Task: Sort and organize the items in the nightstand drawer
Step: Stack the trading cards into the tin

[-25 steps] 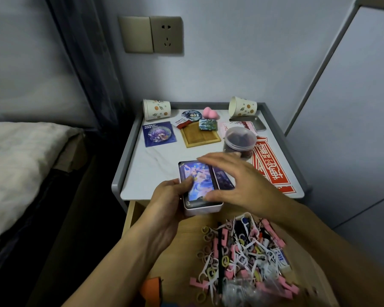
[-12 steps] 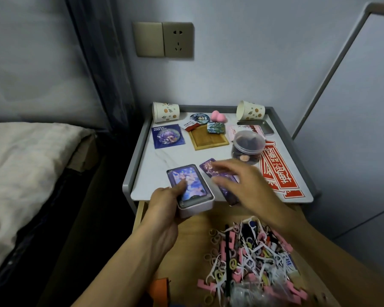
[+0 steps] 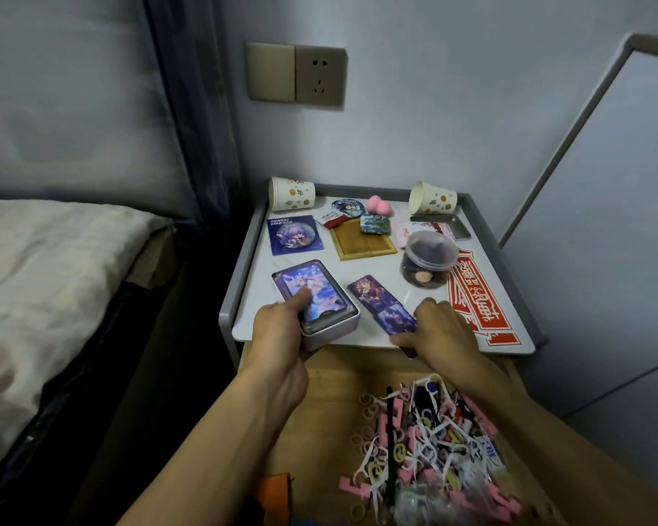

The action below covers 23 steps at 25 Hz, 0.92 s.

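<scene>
now the left hand (image 3: 282,328) grips the white box (image 3: 329,336) at the front left of the nightstand top (image 3: 369,267). its thumb lies on the shiny top card and its fingers curl under the box. the box is full of cards, so it is likely stiff and a bit heavy. holding it by its long sides and keeping it flat looks best, so the slippery cards do not slide out. at the front middle of the nightstand top lie two loose cards (image 3: 380,303). they look thin, light and easy to bend. the right hand (image 3: 441,328) has curled fingers and seems to pinch their near end with its thumb. below the front edge of the nightstand top, the open drawer (image 3: 331,389) holds a messy pile of little picks and clips (image 3: 426,442).
</scene>
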{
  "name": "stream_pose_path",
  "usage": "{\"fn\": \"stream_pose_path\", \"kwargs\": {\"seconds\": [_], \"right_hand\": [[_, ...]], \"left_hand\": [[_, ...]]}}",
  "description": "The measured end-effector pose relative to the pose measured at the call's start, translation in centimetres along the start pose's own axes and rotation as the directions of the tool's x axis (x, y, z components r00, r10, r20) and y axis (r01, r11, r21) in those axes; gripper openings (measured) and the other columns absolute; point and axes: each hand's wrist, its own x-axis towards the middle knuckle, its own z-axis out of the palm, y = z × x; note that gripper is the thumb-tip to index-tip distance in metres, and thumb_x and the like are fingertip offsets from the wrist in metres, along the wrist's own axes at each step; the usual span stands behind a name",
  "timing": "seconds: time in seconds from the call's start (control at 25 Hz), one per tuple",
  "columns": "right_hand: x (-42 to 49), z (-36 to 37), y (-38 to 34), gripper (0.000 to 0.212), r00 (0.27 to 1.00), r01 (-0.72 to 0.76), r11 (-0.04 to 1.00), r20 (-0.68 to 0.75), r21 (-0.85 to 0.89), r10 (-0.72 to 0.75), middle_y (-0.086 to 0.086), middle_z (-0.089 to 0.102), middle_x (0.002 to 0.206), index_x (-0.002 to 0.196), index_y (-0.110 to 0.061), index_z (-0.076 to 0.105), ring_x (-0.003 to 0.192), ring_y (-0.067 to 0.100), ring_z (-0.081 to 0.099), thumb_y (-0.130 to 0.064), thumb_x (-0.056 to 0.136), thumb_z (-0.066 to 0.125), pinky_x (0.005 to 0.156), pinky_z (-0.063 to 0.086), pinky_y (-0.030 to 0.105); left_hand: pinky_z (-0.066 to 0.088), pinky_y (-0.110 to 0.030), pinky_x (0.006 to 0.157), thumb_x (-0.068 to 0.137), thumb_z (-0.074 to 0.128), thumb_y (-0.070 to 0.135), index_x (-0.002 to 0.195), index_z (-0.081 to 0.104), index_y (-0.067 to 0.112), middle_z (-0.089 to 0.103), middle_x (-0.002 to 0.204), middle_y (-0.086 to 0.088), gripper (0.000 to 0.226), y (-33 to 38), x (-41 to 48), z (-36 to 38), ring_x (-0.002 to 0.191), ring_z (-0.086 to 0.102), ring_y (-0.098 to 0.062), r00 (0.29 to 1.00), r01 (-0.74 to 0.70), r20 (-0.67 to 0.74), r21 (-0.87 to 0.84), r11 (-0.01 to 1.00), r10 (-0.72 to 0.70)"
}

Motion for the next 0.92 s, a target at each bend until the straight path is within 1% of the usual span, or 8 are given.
{"fn": "stream_pose_path", "kwargs": {"seconds": [0.16, 0.32, 0.4, 0.48, 0.56, 0.68, 0.8, 0.92], "right_hand": [[-0.2, -0.7, -0.5, 0.05, 0.997, -0.004, 1.0, 0.075, 0.006, 0.004, 0.008, 0.056, 0.101, 0.112, -0.009, 0.049, 0.088, 0.021, 0.057, -0.034, 0.08, 0.078, 0.064, 0.04, 0.026], [0.7, -1.5, -1.4, 0.047, 0.996, 0.036, 0.923, 0.064, 0.383, -0.065, 0.004, 0.057, 0.106, 0.122, -0.009, 0.047, 0.078, 0.011, 0.057, -0.018, 0.085, 0.075, 0.058, 0.043, 0.02], [1.8, -1.9, -2.3, 0.048, 0.997, 0.041, 0.894, 0.044, 0.446, -0.068, 0.004, 0.055, 0.104, 0.124, -0.007, 0.048, 0.073, 0.008, 0.055, -0.015, 0.085, 0.074, 0.051, 0.041, 0.015], [3.0, -1.5, -3.0, 0.044, 0.998, 0.033, 0.932, 0.037, 0.362, -0.049, 0.009, 0.061, 0.103, 0.118, -0.002, 0.054, 0.069, 0.01, 0.056, -0.02, 0.084, 0.076, 0.048, 0.038, 0.015], [4.0, -0.6, -3.4, 0.05, 0.999, 0.019, 0.965, 0.034, 0.261, -0.029, 0.013, 0.067, 0.098, 0.106, -0.001, 0.061, 0.069, 0.016, 0.061, -0.038, 0.078, 0.079, 0.052, 0.043, 0.021], [4.9, 0.2, -4.0, 0.063, 0.999, 0.038, 0.997, 0.019, 0.072, -0.04, 0.012, 0.069, 0.09, 0.095, -0.004, 0.066, 0.08, 0.025, 0.065, -0.06, 0.067, 0.079, 0.072, 0.054, 0.032], [4.8, -0.6, -5.5, 0.05, 0.996, 0.071, 0.996, 0.052, -0.062, -0.068, 0.008, 0.064, 0.087, 0.088, -0.008, 0.061, 0.087, 0.025, 0.058, -0.054, 0.075, 0.077, 0.072, 0.046, 0.031], [4.9, -1.1, -6.4, 0.049, 0.995, 0.061, 0.993, 0.088, -0.098, -0.052, 0.008, 0.067, 0.098, 0.099, -0.009, 0.059, 0.089, 0.024, 0.064, -0.047, 0.076, 0.08, 0.069, 0.048, 0.03]], "left_hand": [[0.056, -0.035, 0.068, 0.094, 0.06, 0.014, 0.112, 0.063, 0.004, 0.075, 0.079, -0.005, 0.02, 0.8, -0.3, 0.0, 0.059, 0.071, -0.016, 0.999, -0.03, -0.015, -0.025, 0.999, 0.03], [0.056, -0.028, 0.056, 0.095, 0.059, 0.013, 0.111, 0.063, 0.005, 0.073, 0.078, -0.004, 0.019, 1.7, -0.7, -0.1, 0.056, 0.07, -0.015, 0.998, -0.056, 0.011, -0.044, 0.997, 0.057], [0.054, -0.024, 0.049, 0.094, 0.059, 0.013, 0.11, 0.064, 0.005, 0.073, 0.08, -0.006, 0.018, 2.0, -0.9, -0.5, 0.056, 0.07, -0.016, 0.998, -0.054, 0.004, -0.063, 0.997, 0.055], [0.055, -0.024, 0.047, 0.094, 0.059, 0.012, 0.105, 0.064, 0.006, 0.073, 0.074, -0.004, 0.013, 2.1, -0.9, -0.7, 0.053, 0.069, -0.015, 0.999, -0.039, -0.014, -0.074, 0.997, 0.039], [0.055, -0.025, 0.048, 0.094, 0.059, 0.012, 0.1, 0.064, 0.008, 0.072, 0.067, -0.002, 0.009, 2.5, -1.0, -0.9, 0.05, 0.068, -0.015, 0.999, -0.035, -0.022, -0.089, 0.995, 0.033], [0.055, -0.025, 0.048, 0.094, 0.059, 0.012, 0.102, 0.063, 0.008, 0.072, 0.07, -0.003, 0.009, 2.8, -1.0, -1.0, 0.05, 0.068, -0.015, 0.998, -0.048, -0.036, -0.1, 0.994, 0.044], [0.055, -0.025, 0.049, 0.095, 0.059, 0.013, 0.111, 0.063, 0.006, 0.072, 0.08, -0.006, 0.018, 2.7, -1.0, -1.2, 0.051, 0.068, -0.015, 0.999, -0.041, -0.038, -0.086, 0.995, 0.038], [0.054, -0.023, 0.046, 0.094, 0.059, 0.014, 0.115, 0.062, 0.005, 0.072, 0.082, -0.006, 0.023, 2.6, -1.0, -1.2, 0.051, 0.068, -0.014, 0.999, -0.035, -0.039, -0.081, 0.996, 0.032]]}}
